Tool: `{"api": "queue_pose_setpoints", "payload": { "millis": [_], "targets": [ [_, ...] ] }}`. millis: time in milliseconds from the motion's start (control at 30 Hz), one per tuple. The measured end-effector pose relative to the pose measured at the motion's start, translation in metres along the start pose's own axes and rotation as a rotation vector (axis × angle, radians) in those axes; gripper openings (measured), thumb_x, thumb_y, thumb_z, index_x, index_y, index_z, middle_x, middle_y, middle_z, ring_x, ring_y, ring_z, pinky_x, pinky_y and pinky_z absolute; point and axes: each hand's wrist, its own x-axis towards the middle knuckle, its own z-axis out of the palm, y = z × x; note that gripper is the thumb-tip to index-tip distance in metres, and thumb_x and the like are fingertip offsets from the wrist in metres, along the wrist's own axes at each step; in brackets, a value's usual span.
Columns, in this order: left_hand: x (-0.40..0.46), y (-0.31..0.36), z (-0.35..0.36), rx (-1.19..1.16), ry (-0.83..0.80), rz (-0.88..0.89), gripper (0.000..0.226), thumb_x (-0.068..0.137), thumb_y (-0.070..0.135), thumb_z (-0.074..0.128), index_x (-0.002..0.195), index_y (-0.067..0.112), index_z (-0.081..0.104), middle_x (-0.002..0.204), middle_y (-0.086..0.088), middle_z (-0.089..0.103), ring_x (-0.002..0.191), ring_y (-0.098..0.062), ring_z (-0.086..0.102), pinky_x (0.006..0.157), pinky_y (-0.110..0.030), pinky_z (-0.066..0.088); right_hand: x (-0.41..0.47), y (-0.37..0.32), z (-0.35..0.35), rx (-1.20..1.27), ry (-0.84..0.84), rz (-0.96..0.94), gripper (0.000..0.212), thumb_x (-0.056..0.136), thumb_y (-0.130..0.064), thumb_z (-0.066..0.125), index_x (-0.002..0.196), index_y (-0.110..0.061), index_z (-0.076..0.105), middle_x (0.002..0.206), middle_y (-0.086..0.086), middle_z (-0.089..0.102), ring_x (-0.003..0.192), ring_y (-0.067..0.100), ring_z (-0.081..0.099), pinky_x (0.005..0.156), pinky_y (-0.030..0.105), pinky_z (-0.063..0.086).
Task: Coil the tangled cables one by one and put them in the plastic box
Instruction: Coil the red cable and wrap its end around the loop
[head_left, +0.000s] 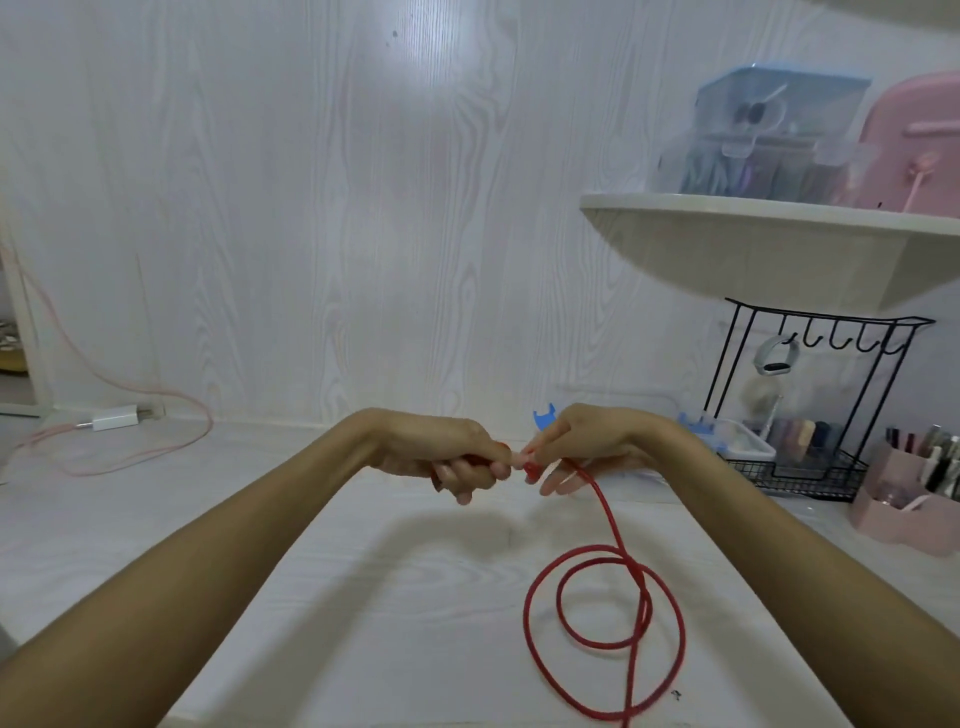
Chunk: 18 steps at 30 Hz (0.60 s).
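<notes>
A red cable (608, 530) runs from my hands down to the white desk, where it lies in two loose loops at the lower right. My left hand (447, 454) is curled round one end of the red cable above the desk's middle. My right hand (576, 447) pinches the same cable right beside it, fingertips almost touching the left hand. A clear plastic box with blue clips (737, 441) stands behind my right wrist, partly hidden by it.
A white charger (111, 418) with a pink cable (171, 447) lies at the back left. A black wire rack (810, 395) and a pink organiser (909, 499) stand at the right. A shelf (769, 218) overhead carries storage boxes.
</notes>
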Motion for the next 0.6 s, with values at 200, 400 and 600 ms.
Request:
{"api": "queue_pose_setpoints", "payload": {
  "millis": [200,400,600],
  "targets": [
    [-0.015,-0.003,-0.012,-0.876,0.132,0.397,0.037,0.091,0.020,0.046,0.054,0.017,0.048,0.047,0.009,0.015,0.035,-0.007,0.009,0.037,-0.012,0.032,-0.006,0.010,-0.003,0.380,-0.328,-0.296,0.028,0.101,-0.025,0.040,0.087,-0.017,0.063,0.067,-0.004,0.053,0.035,-0.001,0.027,0.036,0.011,0.024],
    [-0.015,-0.001,-0.023,-1.668,0.273,0.662,0.036,0.094,0.009,0.042,0.059,0.013,0.036,0.041,0.004,0.026,0.034,-0.007,0.011,0.035,-0.018,0.039,0.019,0.030,0.025,0.417,0.043,-0.229,0.017,0.100,-0.021,0.044,0.099,-0.016,0.061,0.052,-0.009,0.043,0.038,0.001,0.028,0.035,0.013,0.025],
    [-0.015,0.005,-0.020,-1.369,0.329,0.390,0.029,0.089,0.006,0.046,0.062,0.015,0.036,0.041,0.005,0.027,0.028,-0.005,0.020,0.038,-0.011,0.030,0.022,0.041,0.028,-0.149,0.437,0.058,0.056,0.083,-0.014,0.070,0.130,-0.006,0.043,0.107,0.010,0.057,0.086,0.014,0.057,0.068,0.022,0.043]
  ]
}}
